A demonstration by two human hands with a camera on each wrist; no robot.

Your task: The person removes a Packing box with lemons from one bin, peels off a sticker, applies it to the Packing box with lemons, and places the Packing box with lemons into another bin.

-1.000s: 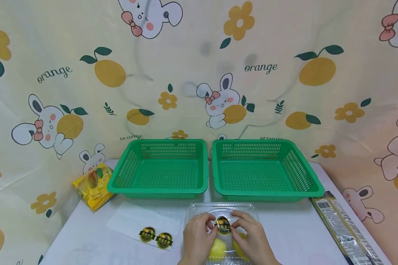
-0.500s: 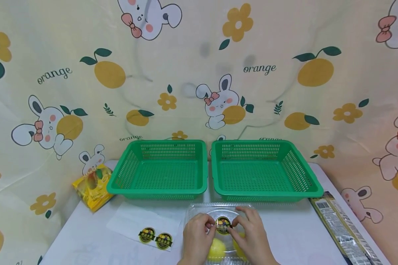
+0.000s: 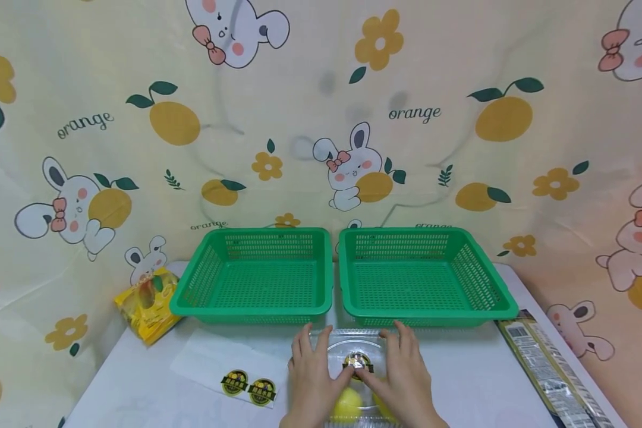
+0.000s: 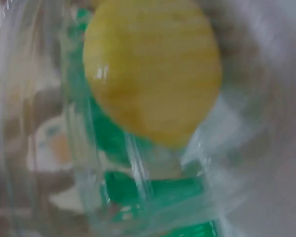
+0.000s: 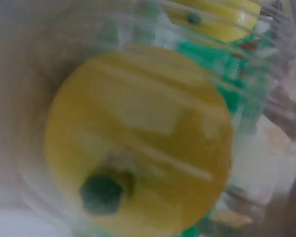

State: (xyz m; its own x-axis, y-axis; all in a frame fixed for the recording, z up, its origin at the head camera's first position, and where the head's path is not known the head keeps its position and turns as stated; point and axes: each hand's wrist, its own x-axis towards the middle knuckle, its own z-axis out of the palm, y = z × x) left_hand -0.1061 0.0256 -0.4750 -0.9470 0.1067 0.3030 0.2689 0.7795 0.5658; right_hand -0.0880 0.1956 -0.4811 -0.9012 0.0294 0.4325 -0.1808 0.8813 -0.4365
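A clear plastic clamshell box [image 3: 348, 334] stands at the near middle of the table with yellow lemons [image 3: 348, 405] inside. On its lid lies a round black-and-gold sticker [image 3: 358, 359]. My left hand [image 3: 312, 380] rests along the box's left side, my right hand [image 3: 408, 377] along its right. Both hands' fingers stretch forward, and the two thumbs press at the sticker's lower edge. Through the blurred plastic, the left wrist view shows one lemon [image 4: 153, 74]. A lemon with a green stem end [image 5: 143, 123] fills the right wrist view, another behind it.
Two green baskets [image 3: 250, 311] [image 3: 430, 314] stand side by side behind the box. White backing paper [image 3: 203, 356] with two stickers [image 3: 234, 382] lies on the left. A yellow mango-print packet [image 3: 148, 306] is at far left, a long printed packet [image 3: 548, 368] at far right.
Both hands have stopped pinching at the sticker's edges. Their fingers have straightened and spread to the box's sides, while the thumbs have come together on the sticker, which lies on the lid.
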